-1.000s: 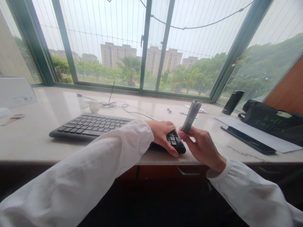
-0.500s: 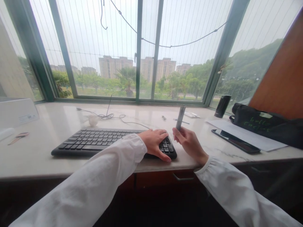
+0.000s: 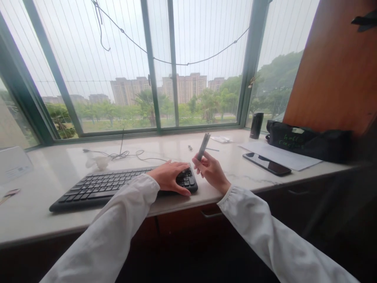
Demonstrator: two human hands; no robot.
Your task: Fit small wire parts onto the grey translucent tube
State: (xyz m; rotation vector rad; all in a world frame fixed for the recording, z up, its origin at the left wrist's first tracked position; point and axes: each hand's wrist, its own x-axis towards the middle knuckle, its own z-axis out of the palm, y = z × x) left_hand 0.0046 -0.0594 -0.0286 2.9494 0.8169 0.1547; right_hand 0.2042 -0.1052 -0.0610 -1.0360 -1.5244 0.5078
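A black keyboard (image 3: pixel 97 186) lies on the pale marble-patterned desk, close to its front edge. Spread over the keyboard's right part is my left hand (image 3: pixel 169 176), palm down with the thumb apart, covering several keys. Just right of the keyboard, my right hand (image 3: pixel 212 171) pinches a slim, flat, dark grey stick-like tool (image 3: pixel 203 146) by its lower end. The tool points up and leans a little to the right; its exact kind is unclear. Its upper end is clear of the keys.
Behind the keyboard lie a coiled cable (image 3: pixel 119 155) and a crumpled whitish thing (image 3: pixel 100 162). To the right are a phone (image 3: pixel 266 164), white paper (image 3: pixel 300 157), a black pouch (image 3: pixel 312 141) and a black cylinder (image 3: pixel 257 125). A window (image 3: pixel 203 129) stands behind the desk.
The camera view has turned right and tilted, so the desk things appear further left. The grey tool leans more to the right. My left hand stays on the keyboard.
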